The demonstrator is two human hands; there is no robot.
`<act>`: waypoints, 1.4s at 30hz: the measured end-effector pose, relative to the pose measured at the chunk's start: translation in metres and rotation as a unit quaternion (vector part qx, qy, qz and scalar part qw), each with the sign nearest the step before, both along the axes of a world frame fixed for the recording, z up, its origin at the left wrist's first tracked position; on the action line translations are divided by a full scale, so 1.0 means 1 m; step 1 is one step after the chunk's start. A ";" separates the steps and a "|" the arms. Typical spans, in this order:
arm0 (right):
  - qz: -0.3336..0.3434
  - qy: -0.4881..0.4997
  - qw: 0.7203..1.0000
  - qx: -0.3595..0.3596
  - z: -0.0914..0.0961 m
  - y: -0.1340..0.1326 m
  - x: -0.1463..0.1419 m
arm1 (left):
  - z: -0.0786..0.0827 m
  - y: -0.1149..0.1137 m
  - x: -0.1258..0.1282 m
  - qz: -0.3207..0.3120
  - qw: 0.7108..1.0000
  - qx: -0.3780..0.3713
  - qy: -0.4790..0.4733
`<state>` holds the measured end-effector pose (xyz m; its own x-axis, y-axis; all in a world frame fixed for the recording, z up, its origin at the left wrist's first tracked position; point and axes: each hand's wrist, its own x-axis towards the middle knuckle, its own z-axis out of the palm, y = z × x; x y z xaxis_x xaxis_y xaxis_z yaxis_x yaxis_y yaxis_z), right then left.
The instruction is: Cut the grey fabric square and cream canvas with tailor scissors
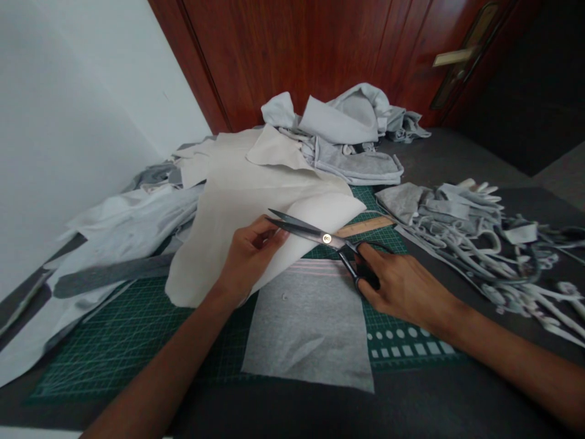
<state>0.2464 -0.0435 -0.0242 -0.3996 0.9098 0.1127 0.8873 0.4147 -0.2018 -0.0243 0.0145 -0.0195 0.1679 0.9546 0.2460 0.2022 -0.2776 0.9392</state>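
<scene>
My right hand (388, 277) has its fingers through the black handles of a pair of fabric scissors (311, 230). The handles are apart, and the blades point left, a little parted toward the tips. Under the blades is a large cream piece of fabric (228, 201), its near side folded over. With thumb and fingers together, my left hand (253, 250) pinches this fabric close to the scissor tips. Below both hands lies a flat grey fabric piece (311, 329) with pink-striped upper edge. A wooden ruler (365, 227) shows partly behind the scissors.
A green cutting mat (114, 341) lies on the dark table (274, 414). Grey and white fabric heaps stand at the back (351, 122) and left (128, 225). Cut strips and scraps (470, 225) pile up at right. Behind are a wooden door (292, 55) and a white wall (91, 91).
</scene>
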 end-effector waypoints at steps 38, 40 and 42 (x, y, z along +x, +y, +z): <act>-0.031 0.089 0.995 0.024 -0.013 0.022 -0.003 | -0.013 -0.007 0.013 -0.073 0.996 -0.027 0.046; -0.030 0.079 0.996 0.029 -0.011 0.021 -0.005 | -0.015 -0.008 0.011 -0.084 0.995 -0.036 0.035; -0.022 0.073 0.997 0.033 -0.009 0.021 -0.007 | -0.017 -0.010 0.007 -0.097 0.994 -0.044 0.027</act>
<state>0.2395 -0.0226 -0.0334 -0.3345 0.9147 0.2269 0.8678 0.3928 -0.3044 -0.0178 0.0046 -0.0368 0.3617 0.9204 0.1486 0.2041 -0.2336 0.9507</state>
